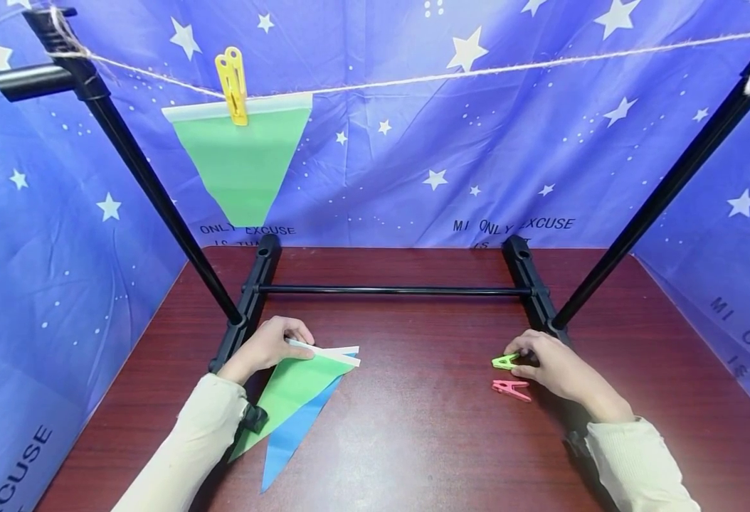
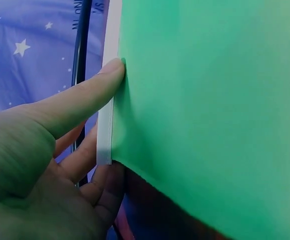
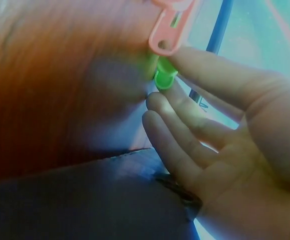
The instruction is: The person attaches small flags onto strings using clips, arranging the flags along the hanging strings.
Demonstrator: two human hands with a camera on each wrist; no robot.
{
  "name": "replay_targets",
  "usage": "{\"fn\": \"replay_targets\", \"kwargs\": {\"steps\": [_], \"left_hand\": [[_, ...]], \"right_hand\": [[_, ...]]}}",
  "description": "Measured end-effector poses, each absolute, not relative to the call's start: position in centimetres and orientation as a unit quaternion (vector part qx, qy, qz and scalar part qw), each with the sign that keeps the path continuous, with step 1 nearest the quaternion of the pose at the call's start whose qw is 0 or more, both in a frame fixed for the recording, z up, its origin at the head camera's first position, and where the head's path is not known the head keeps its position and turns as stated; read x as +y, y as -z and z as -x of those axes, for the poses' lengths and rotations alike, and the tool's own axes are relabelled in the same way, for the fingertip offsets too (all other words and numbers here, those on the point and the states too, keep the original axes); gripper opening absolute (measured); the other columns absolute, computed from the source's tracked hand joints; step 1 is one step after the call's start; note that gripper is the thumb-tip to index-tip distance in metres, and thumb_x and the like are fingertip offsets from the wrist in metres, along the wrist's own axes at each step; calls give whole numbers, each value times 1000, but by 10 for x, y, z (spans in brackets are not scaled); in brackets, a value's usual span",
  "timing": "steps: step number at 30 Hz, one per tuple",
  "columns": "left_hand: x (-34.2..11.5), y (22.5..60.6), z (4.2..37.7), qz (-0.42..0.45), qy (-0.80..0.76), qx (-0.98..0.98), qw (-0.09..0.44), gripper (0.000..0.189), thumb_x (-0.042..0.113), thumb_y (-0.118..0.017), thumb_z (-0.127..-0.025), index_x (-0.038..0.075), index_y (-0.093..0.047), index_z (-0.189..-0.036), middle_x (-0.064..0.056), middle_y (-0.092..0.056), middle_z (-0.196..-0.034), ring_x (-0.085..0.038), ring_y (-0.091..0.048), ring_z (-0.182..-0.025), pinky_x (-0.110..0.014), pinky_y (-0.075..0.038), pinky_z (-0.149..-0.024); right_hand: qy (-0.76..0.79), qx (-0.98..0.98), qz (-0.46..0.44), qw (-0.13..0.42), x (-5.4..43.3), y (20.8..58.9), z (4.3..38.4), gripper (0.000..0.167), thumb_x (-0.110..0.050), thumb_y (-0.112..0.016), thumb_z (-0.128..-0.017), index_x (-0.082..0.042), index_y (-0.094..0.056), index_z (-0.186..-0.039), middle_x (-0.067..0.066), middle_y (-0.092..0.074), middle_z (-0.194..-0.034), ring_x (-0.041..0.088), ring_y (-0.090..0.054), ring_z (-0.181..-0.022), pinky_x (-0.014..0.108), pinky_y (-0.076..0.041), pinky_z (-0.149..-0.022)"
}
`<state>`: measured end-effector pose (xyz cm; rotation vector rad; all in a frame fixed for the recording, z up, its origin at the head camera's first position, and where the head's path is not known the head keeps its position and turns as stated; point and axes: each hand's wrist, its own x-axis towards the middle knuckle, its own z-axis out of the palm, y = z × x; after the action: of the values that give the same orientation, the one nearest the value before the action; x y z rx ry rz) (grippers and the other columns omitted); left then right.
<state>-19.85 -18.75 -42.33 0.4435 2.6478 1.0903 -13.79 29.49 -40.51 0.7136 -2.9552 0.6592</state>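
Observation:
My left hand [image 1: 279, 340] pinches the white top edge of a green pennant [image 1: 304, 380], thumb on the front and fingers behind. A blue pennant [image 1: 298, 429] shows from under the green one, its white edge crossing close by. Over on the right, my right hand [image 1: 551, 363] holds a small green clothespin [image 1: 505, 362] by its handle end between thumb and fingers. Just nearer me lies a pink clothespin [image 1: 511, 389] on the table. In the right wrist view, that pink clothespin [image 3: 170, 27] overlaps the green one [image 3: 165, 75] beside my thumb.
A string [image 1: 413, 80] runs between two black posts [image 1: 151, 178] of a stand. From it hangs another green pennant [image 1: 243, 163], clipped by a yellow clothespin [image 1: 233, 85]. A black crossbar [image 1: 388, 290] spans the stand's base on the dark red table [image 1: 413, 441]. A starry blue curtain [image 1: 375, 171] surrounds it.

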Motion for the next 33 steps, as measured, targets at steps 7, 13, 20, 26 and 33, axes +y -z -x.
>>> {"fn": "replay_targets", "kwargs": {"steps": [7,13,20,26,33], "left_hand": [[-190,422,198,-169,-394,892,142,10,15,-80,-84,11,-74,-90,-1,-67,-84,-16,-59,-79,-32,-50,-69],[-193,419,198,-189,-406,880,156,12,17,-78,-86,8,-74,-93,-2,-69,-84,-16,-60,-80,-33,-50,-72],[-197,413,196,-195,-426,868,163,15,19,-76,-89,7,-74,-98,-4,-70,-90,-16,-62,-85,-34,-51,-77],[-200,409,193,-183,-434,865,173,18,25,-74,-90,11,-75,-101,-3,-71,-94,-16,-63,-88,-34,-51,-79],[-203,406,191,-179,-454,854,177,18,29,-73,-91,14,-75,-101,-3,-72,-95,-21,-63,-93,-37,-50,-82]], "right_hand": [[-216,-947,-236,20,294,404,137,18,-8,-82,-78,-13,-71,-91,-7,-59,-83,12,-53,-77,30,-45,-69],[-226,-946,-233,24,294,403,137,16,-9,-81,-80,-14,-71,-92,-8,-61,-84,10,-56,-78,31,-48,-70],[-243,-949,-201,0,291,399,135,13,-11,-77,-85,-13,-72,-97,-9,-66,-88,6,-61,-80,32,-52,-72],[-259,-947,-191,11,288,397,133,14,-16,-76,-88,-12,-71,-100,-9,-65,-88,4,-58,-76,28,-50,-67],[-268,-941,-204,44,286,397,131,14,-12,-77,-87,-11,-70,-100,-8,-65,-87,1,-58,-74,26,-50,-65]]}}
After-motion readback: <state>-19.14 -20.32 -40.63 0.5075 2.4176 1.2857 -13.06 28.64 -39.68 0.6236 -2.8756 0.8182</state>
